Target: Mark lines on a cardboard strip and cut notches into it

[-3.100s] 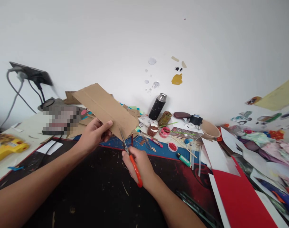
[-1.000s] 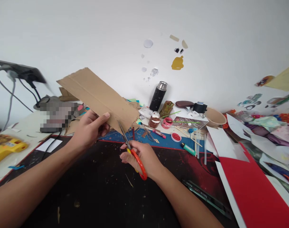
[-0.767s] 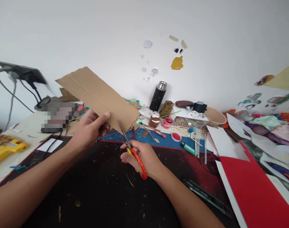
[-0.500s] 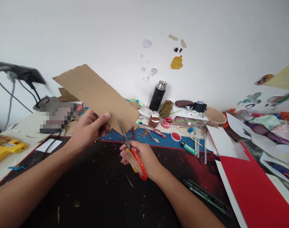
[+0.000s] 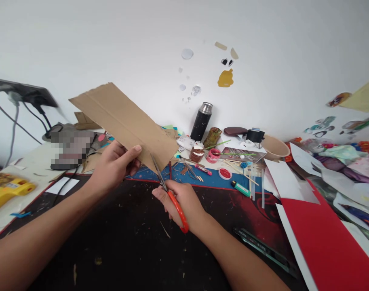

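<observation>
My left hand (image 5: 119, 163) pinches the lower edge of a long brown piece of cardboard (image 5: 123, 117), thumb on its near face and fingers behind. The sheet is raised above the table and tilted, its right end lower. In my right hand (image 5: 181, 202) is a pair of scissors (image 5: 178, 210) with an orange-red handle. Their metal blades point up and left and lie at the cardboard's lower edge, right of my left thumb. Part of the handle is hidden by my fingers.
Behind the cardboard stand a black thermos (image 5: 201, 123) and small paint jars (image 5: 214, 155). A green utility knife (image 5: 241, 188) and thin sticks lie on the blue strip. To the left is a yellow tool (image 5: 10, 192); to the right, a red sheet (image 5: 332, 242).
The scissor blades look closer together, and the yellow inner part of the handle is now hidden by my right hand. The cardboard and my left hand have barely shifted.
</observation>
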Available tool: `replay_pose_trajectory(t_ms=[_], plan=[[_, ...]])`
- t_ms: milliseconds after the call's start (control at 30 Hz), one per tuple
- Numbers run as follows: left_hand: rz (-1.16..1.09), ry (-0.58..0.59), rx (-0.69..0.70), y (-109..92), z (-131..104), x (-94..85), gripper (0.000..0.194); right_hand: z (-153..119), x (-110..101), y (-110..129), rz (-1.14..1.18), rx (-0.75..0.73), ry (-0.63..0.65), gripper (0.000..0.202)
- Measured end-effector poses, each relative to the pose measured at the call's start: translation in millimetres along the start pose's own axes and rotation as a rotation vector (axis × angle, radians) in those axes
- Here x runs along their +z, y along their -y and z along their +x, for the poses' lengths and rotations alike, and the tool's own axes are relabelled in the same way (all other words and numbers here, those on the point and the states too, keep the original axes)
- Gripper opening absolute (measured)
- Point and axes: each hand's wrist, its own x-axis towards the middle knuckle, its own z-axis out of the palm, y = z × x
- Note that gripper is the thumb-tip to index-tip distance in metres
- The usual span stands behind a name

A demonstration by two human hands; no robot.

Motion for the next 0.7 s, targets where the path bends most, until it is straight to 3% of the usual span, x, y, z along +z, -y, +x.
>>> replay_pose_trajectory(t_ms=[267,700], plan=[[-0.001,-0.023,-0.02,6.4,-1.3,0.6,0.05,2.2,-0.4,2.8,-0.165,-0.088,-0.074,0.052],[-0.007,-0.015,-0.041,9.5,-1.0,-0.2,0.046,4.0,1.3,5.7,-0.24,-0.045,-0.067,0.046]])
